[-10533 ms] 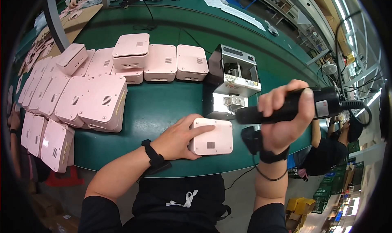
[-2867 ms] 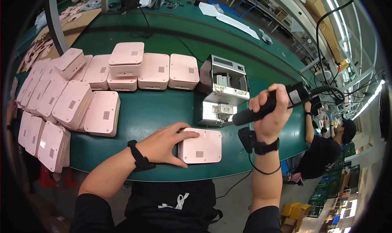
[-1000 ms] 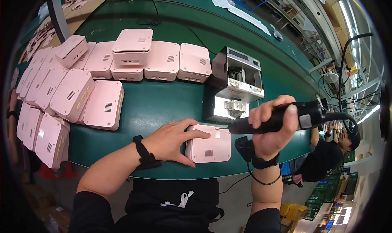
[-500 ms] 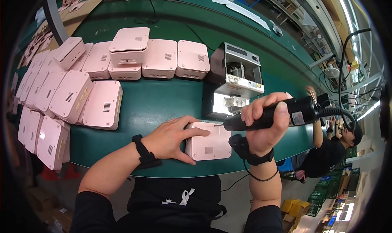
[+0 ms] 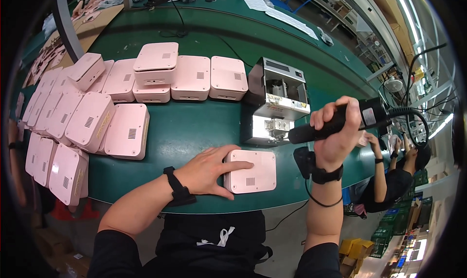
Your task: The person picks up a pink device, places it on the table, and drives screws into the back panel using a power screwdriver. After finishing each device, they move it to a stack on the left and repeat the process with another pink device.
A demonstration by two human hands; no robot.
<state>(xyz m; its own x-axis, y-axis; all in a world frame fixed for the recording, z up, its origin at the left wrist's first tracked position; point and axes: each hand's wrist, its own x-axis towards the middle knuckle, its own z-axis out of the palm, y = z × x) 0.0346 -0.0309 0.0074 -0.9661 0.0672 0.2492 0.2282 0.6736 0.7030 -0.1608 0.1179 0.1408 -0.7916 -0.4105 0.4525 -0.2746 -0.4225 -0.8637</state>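
Observation:
A pink plastic box-shaped housing (image 5: 261, 172) lies flat on the green bench, slotted vent and corner holes facing up. My left hand (image 5: 206, 171) grips it by its left side, index finger stretched across the top and thumb at the near left corner. In my right hand (image 5: 335, 134) is a black electric screwdriver (image 5: 304, 134), fingers wrapped round its body. It is raised to the right of the housing and apart from it, its front end by the screw feeder (image 5: 282, 101). I cannot make out the bit against the feeder.
Several more pink housings (image 5: 127, 127) stand in rows and stacks at the left and far left. A cable (image 5: 406, 112) runs from the screwdriver's rear. At the right a co-worker (image 5: 394, 183) sits along the bench (image 5: 189, 124); another person's hands (image 5: 80, 8) show at far left.
My right hand has lifted the screwdriver up and right, off the housing's top, where its bit was pointing. My left hand stays on the housing. The view has shifted slightly.

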